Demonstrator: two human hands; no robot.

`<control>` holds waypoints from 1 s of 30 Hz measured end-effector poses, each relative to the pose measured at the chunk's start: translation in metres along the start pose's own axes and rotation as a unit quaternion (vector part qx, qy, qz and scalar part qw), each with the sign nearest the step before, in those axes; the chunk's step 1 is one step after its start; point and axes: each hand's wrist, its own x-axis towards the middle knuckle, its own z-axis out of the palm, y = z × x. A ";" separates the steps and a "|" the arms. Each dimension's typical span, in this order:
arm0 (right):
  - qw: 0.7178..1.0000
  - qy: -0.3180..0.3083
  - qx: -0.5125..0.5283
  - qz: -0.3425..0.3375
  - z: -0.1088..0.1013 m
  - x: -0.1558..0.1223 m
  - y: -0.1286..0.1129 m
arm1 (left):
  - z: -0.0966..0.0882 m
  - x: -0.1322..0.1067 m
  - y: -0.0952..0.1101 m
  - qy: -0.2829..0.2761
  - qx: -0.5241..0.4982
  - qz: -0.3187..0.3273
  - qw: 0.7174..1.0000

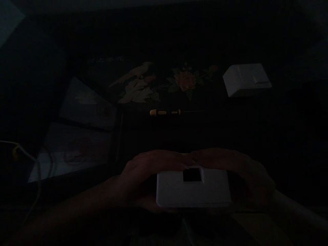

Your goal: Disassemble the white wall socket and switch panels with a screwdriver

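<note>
Between my two hands is a white box-shaped housing (169,191) with a dark rectangular opening near its upper edge. My left hand (146,167) grips it from the left, fingers over the top and thumb low at the side. From the right, my right hand (230,162) is wrapped round it in the same way, and the fingertips of both hands come close together above the opening. Beyond the hands lies a screwdriver (165,112) with a black and yellow handle, its thin shaft pointing right. The picture is very dark, so finger details are faint.
A second white piece (247,80) with a slanted side sits at the back right. The dark tabletop (159,133) carries a printed bird and flowers. At the left, a pale cable (38,167) with a yellow tie hangs near light reflections.
</note>
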 end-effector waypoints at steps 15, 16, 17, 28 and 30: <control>0.997 0.024 -0.025 0.064 0.004 -0.001 -0.009 | 0.000 -0.011 -0.009 -0.013 -0.032 -0.038 0.999; 0.997 0.023 -0.023 0.076 0.005 -0.002 -0.009 | 0.001 -0.011 -0.009 -0.007 -0.039 -0.036 0.999; 0.996 0.020 -0.018 0.082 0.005 -0.002 -0.010 | 0.002 -0.012 -0.009 -0.003 -0.046 -0.037 0.998; 0.977 0.045 0.034 0.203 0.008 0.008 -0.011 | 0.008 -0.005 0.004 0.110 -0.111 -0.203 0.967; 0.968 0.054 0.058 0.237 0.009 0.013 -0.011 | 0.007 -0.001 0.003 0.121 -0.107 -0.243 0.956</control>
